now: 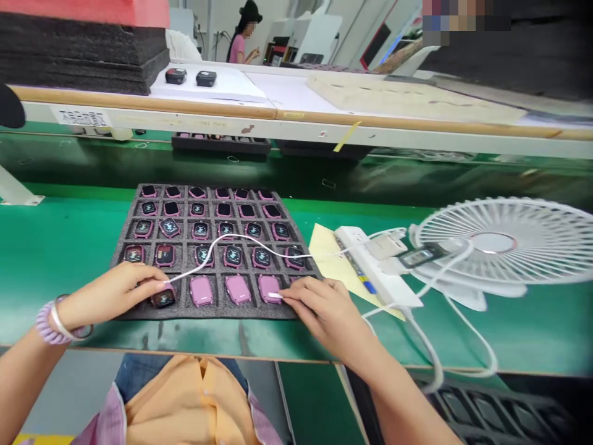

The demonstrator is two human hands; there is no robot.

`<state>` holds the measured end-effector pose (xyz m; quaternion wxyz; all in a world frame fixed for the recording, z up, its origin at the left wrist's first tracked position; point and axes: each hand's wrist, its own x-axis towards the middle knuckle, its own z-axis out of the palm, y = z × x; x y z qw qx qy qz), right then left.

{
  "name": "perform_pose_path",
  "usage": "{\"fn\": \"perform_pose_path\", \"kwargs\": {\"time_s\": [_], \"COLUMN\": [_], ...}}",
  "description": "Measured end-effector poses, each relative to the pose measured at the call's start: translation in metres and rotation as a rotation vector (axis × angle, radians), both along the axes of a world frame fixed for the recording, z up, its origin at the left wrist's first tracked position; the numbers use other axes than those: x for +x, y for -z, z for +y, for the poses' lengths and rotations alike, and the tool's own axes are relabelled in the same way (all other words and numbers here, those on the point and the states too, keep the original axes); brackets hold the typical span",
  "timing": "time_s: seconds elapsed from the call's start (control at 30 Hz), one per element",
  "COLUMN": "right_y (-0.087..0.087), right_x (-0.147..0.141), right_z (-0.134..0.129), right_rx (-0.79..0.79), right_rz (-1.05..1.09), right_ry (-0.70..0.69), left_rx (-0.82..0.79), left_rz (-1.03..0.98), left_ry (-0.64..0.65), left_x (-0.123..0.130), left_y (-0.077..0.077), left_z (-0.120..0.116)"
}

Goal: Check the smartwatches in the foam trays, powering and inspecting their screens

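Observation:
A dark foam tray (180,312) holds rows of watches with pink cases. In its front row, three pink watches lie face down, among them one at the right (269,288). My left hand (123,287) is at the tray's front left, its fingers closed on a white cable (227,236) beside a dark-faced watch (163,298). The cable arches over the tray towards the power strip. My right hand (324,309) pinches a small white plug piece (275,295) over the rightmost face-down watch. Whether the piece touches the watch I cannot tell.
To the right are a white power strip (380,266) with adapters, yellow paper (324,247), a pen and a white fan (509,241). A raised shelf (278,114) crosses behind, bearing two dark watches (206,78) and foam stacks. A person (241,43) is in the background.

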<state>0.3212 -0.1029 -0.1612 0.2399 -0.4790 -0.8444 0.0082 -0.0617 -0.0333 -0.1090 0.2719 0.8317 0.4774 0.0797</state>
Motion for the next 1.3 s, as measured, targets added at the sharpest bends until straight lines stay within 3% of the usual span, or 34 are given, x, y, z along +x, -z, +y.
{"fn": "perform_pose_path", "kwargs": {"time_s": [0.17,0.33,0.4,0.53,0.7,0.83,0.93,1.0,1.1,1.2,1.3], "right_y": [0.006,0.003,0.004,0.013,0.012,0.007,0.009,0.010,0.009,0.006,0.005], "right_x": [0.001,0.017,0.018,0.013,0.007,0.005,0.004,0.003,0.002,-0.001,-0.005], "right_z": [0.005,0.017,0.027,0.041,0.041,0.037,0.035,0.034,0.033,0.031,0.029], "right_rx": [0.054,-0.142,-0.158,-0.032,-0.026,-0.043,-0.030,-0.028,-0.035,-0.037,-0.008], "right_rz": [-0.022,0.178,0.114,-0.045,-0.107,-0.133,-0.135,-0.139,-0.141,-0.137,-0.135], "right_ry": [-0.077,-0.164,-0.177,-0.120,-0.096,-0.097,-0.050,-0.028,-0.037,-0.048,-0.029], "left_rx": [-0.012,0.013,0.005,-0.035,-0.099,-0.152,-0.011,0.093,0.113,0.285,0.531], "left_rz": [0.014,0.063,0.082,0.128,0.161,0.144,0.132,0.023,-0.095,0.100,0.290], "left_ry": [0.083,0.112,0.112,0.114,0.101,-0.024,-0.190,-0.207,-0.073,0.022,0.077], "left_x": [0.004,0.002,0.001,0.003,0.009,0.009,0.013,0.025,0.053,0.081,0.097], "left_y": [0.004,0.009,0.010,0.009,0.001,-0.007,-0.008,-0.003,0.010,0.021,0.020], "left_z": [-0.001,0.000,0.001,0.004,0.006,0.005,-0.001,-0.010,-0.028,-0.044,-0.050]}}
